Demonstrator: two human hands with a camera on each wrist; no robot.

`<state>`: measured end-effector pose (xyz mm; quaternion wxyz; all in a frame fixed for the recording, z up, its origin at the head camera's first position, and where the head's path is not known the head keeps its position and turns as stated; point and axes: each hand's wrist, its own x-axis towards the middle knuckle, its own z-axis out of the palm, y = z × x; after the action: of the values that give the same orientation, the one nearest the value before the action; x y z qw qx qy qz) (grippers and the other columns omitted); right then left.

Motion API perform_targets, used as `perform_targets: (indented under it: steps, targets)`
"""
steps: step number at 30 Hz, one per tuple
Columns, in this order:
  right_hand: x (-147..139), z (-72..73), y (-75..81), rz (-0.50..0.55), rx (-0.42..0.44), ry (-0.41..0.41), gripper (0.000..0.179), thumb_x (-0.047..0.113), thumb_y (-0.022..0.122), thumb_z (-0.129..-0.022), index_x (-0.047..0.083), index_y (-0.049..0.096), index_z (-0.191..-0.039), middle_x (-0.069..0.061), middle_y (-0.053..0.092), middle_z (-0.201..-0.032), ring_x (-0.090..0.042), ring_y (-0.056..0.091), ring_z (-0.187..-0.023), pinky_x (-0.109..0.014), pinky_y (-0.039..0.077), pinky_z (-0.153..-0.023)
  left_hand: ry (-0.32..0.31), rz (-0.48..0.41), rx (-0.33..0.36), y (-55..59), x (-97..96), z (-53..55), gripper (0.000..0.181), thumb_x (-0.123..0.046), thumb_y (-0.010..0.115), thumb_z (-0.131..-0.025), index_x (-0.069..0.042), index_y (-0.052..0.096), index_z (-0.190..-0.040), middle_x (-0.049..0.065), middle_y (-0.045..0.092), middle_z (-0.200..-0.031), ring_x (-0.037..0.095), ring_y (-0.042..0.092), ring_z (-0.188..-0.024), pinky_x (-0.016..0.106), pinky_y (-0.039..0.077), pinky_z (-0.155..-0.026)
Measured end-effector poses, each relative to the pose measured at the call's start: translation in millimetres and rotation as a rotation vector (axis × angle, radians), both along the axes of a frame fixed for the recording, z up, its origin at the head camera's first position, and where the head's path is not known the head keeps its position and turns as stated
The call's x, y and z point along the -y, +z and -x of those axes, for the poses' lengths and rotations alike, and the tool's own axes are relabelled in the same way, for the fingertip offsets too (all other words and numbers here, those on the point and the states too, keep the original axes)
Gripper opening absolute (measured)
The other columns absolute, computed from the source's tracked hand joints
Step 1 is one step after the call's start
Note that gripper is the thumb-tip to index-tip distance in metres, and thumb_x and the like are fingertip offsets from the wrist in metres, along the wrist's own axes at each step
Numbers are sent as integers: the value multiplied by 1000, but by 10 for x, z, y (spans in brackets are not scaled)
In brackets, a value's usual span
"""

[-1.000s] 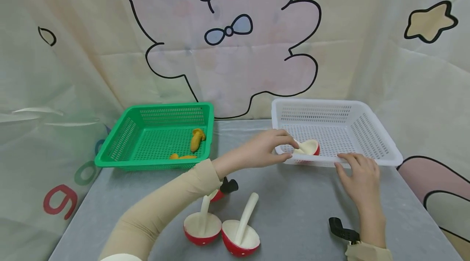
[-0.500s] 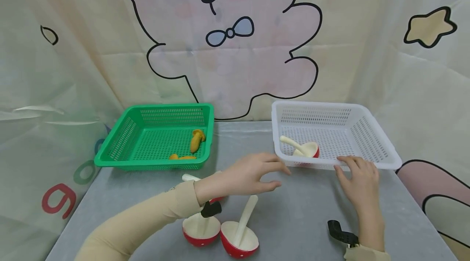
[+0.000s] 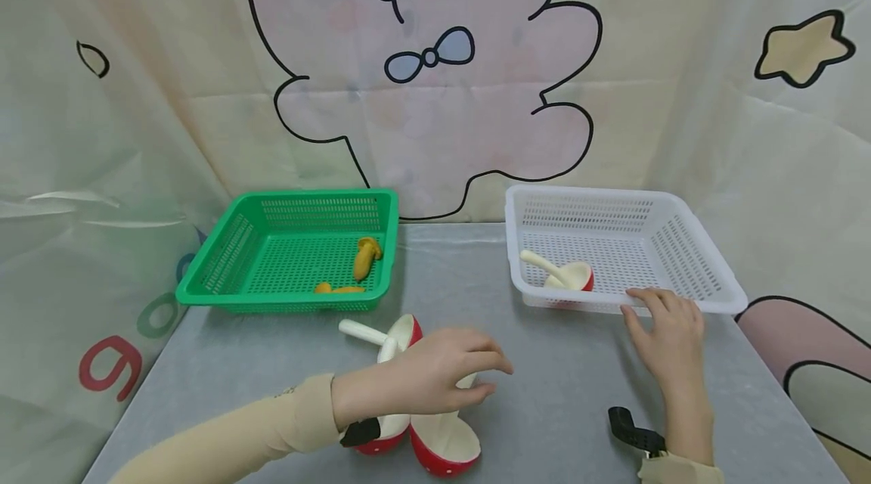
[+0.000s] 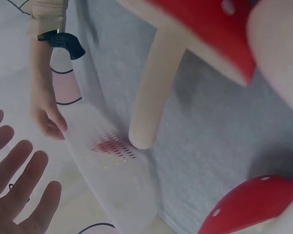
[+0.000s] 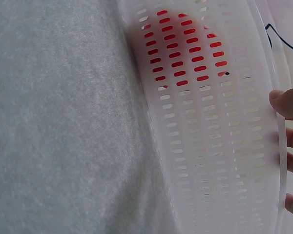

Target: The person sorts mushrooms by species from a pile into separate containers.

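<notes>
My left hand (image 3: 435,370), fingers spread and holding nothing, hovers over three toy mushrooms with red dotted caps and white stems. Of these, the back one (image 3: 404,331) shows beyond the hand, while the front left one (image 3: 381,445) and front right one (image 3: 445,450) are partly covered by it. In the left wrist view a white stem (image 4: 158,87) points toward the basket. My right hand (image 3: 667,333) grips the near rim of the white basket (image 3: 708,299), thumb outside and fingers over the edge. Inside that basket lies another red-capped mushroom (image 3: 574,276).
At the back left stands a green basket (image 3: 224,295) with two yellow toy mushrooms (image 3: 365,261) in it. Grey cloth (image 3: 544,393) covers the table. A printed curtain (image 3: 435,128) hangs behind both baskets.
My left hand has let go of the mushroom in the white basket and moved back, down and left, over the mushrooms on the table. The right hand stays on the rim.
</notes>
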<state>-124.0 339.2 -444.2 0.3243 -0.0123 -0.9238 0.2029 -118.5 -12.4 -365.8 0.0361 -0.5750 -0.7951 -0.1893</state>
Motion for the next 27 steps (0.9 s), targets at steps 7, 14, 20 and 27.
perform_targets:
  steps: [7, 14, 20, 27]
  targets:
    - [1, -2, 8, 1, 10, -1, 26, 6, 72, -80, 2, 66, -105, -26, 60, -109, -45, 49, -106, -65, 24, -106, -38, 122, 132, -107, 175, -130, 25, -32, 63, -92, -23, 66, -116, -12, 66, -106, -1, 57, -95, 3, 39, -84]
    - [16, -2, 31, -1, 14, -5, 26, 6, 72, -80, 2, 66, -105, -26, 60, -109, -45, 49, -106, -66, 25, -105, -65, 179, 112, -210, 321, -238, 29, -43, 56, -94, -27, 64, -118, -13, 63, -106, -3, 54, -96, 5, 40, -86]
    - [24, -7, 38, 3, 31, -12, 26, 6, 72, -81, 2, 66, -105, -26, 60, -110, -45, 48, -107, -67, 24, -106, -80, 185, 30, -260, 424, -295, 28, -45, 58, -93, -27, 65, -113, -14, 61, -102, -2, 53, -94, 4, 38, -82]
    - [9, -3, 16, 0, 36, -19, 26, 7, 72, -81, 2, 66, -106, -26, 60, -110, -44, 48, -108, -65, 24, -107, -52, 199, 11, -294, 517, -341, 26, -41, 65, -90, -27, 66, -112, -15, 63, -101, -2, 53, -94, 6, 38, -83]
